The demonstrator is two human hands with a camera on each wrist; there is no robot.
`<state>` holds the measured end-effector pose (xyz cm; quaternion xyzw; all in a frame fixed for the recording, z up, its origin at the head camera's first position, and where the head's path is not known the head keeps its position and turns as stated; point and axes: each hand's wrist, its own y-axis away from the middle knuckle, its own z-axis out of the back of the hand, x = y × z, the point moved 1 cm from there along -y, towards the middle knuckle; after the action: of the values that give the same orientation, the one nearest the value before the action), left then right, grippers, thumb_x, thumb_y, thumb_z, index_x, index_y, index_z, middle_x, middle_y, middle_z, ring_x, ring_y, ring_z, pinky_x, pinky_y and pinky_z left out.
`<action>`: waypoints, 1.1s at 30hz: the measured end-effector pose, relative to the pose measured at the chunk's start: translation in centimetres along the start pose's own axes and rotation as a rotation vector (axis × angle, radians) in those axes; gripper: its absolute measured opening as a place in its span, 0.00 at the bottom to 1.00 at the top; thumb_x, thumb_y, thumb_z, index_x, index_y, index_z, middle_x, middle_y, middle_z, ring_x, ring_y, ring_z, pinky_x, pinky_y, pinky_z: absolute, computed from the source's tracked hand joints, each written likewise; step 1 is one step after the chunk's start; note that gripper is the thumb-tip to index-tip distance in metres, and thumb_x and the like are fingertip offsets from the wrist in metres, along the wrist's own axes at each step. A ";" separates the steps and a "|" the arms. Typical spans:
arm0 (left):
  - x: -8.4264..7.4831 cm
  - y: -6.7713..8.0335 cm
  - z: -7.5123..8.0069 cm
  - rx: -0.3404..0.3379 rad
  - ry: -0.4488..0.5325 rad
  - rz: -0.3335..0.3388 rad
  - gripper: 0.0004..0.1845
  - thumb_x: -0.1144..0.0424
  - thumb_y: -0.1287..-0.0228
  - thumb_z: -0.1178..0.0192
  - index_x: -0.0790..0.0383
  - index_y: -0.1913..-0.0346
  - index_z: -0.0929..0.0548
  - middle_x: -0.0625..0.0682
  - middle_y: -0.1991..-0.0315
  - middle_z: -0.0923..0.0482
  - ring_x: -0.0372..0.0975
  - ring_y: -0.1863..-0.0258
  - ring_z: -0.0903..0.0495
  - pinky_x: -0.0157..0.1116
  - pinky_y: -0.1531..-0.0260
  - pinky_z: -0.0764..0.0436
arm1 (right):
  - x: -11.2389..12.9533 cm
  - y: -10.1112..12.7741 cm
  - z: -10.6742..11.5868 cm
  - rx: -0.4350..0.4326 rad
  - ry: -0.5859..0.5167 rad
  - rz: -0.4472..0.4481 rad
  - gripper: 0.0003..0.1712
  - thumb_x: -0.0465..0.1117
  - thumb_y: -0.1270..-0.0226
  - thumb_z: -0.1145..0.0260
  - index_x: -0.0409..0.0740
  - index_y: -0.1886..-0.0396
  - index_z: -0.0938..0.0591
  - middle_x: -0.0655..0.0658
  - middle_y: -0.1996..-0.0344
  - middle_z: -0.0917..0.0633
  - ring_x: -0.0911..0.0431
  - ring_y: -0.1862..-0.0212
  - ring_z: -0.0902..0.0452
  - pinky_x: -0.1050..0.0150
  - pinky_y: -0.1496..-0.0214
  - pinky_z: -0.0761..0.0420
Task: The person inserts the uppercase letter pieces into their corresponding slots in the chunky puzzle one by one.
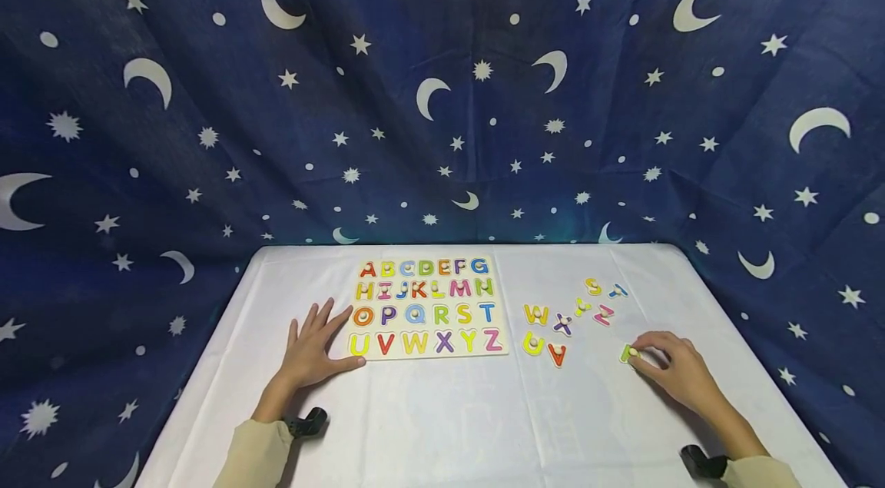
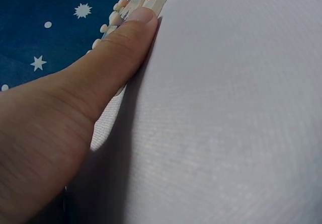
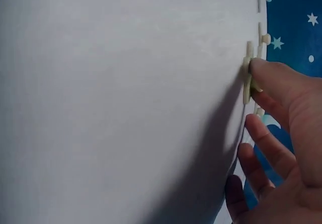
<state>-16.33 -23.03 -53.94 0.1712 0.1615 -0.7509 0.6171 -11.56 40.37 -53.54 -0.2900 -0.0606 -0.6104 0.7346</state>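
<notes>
A wooden alphabet puzzle board (image 1: 429,307) lies on the white table, with coloured letters A to Z in its rows. My left hand (image 1: 313,346) rests flat beside the board's lower left corner, fingers spread. Its thumb (image 2: 128,38) touches the board's edge (image 2: 153,0). To the right, my right hand (image 1: 667,365) pinches a small green letter piece (image 1: 628,353) by its peg, low on the table. In the right wrist view the thumb (image 3: 274,78) sits on that green piece (image 3: 247,83).
Several loose letters lie between board and right hand: W (image 1: 535,313), X (image 1: 562,323), U (image 1: 532,343), V (image 1: 556,354), Y (image 1: 582,307), Z (image 1: 604,315), S (image 1: 593,287), T (image 1: 618,290). A blue star-and-moon curtain (image 1: 442,88) surrounds the white table (image 1: 442,419).
</notes>
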 end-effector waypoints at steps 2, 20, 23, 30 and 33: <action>0.1 0.1 0.0 -0.003 -0.006 0.003 0.57 0.34 0.56 0.23 0.55 0.23 0.31 0.66 0.19 0.49 0.65 0.20 0.58 0.71 0.28 0.66 | -0.1 0.1 -0.1 -0.018 -0.002 0.011 0.15 0.36 0.52 0.16 0.51 0.66 0.12 0.42 0.58 0.12 0.46 0.53 0.21 0.57 0.52 0.34; 0.8 0.2 0.1 -0.011 -0.006 0.014 0.57 0.34 0.56 0.23 0.55 0.23 0.32 0.66 0.19 0.50 0.65 0.20 0.58 0.70 0.28 0.67 | 2.3 -3.1 -0.3 0.046 -0.067 -0.029 0.11 0.34 0.47 0.19 0.49 0.67 0.12 0.40 0.57 0.12 0.41 0.52 0.18 0.58 0.53 0.26; 0.9 0.2 0.0 -0.016 -0.005 0.015 0.57 0.34 0.56 0.23 0.55 0.23 0.32 0.66 0.19 0.50 0.65 0.20 0.58 0.70 0.28 0.68 | 4.5 -5.6 -1.5 0.047 -0.110 0.047 0.10 0.33 0.46 0.20 0.47 0.66 0.12 0.38 0.56 0.13 0.39 0.51 0.19 0.49 0.51 0.28; 0.6 0.0 -0.2 0.000 -0.002 0.017 0.57 0.33 0.55 0.23 0.53 0.22 0.32 0.65 0.19 0.50 0.64 0.20 0.59 0.70 0.28 0.68 | 11.2 -10.6 -6.5 0.144 -0.208 0.126 0.08 0.35 0.43 0.21 0.50 0.67 0.11 0.41 0.54 0.13 0.41 0.48 0.21 0.42 0.43 0.27; 0.5 -0.2 -0.3 0.004 -0.005 0.016 0.57 0.33 0.55 0.23 0.52 0.22 0.32 0.64 0.19 0.50 0.64 0.20 0.59 0.70 0.27 0.68 | 14.5 -11.9 -8.5 0.211 -0.230 0.104 0.06 0.37 0.41 0.21 0.51 0.67 0.11 0.42 0.52 0.14 0.44 0.49 0.24 0.45 0.44 0.28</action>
<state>-16.55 -23.27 -54.39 0.1721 0.1570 -0.7466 0.6232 -21.31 22.54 -49.95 -0.2818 -0.1928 -0.5245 0.7800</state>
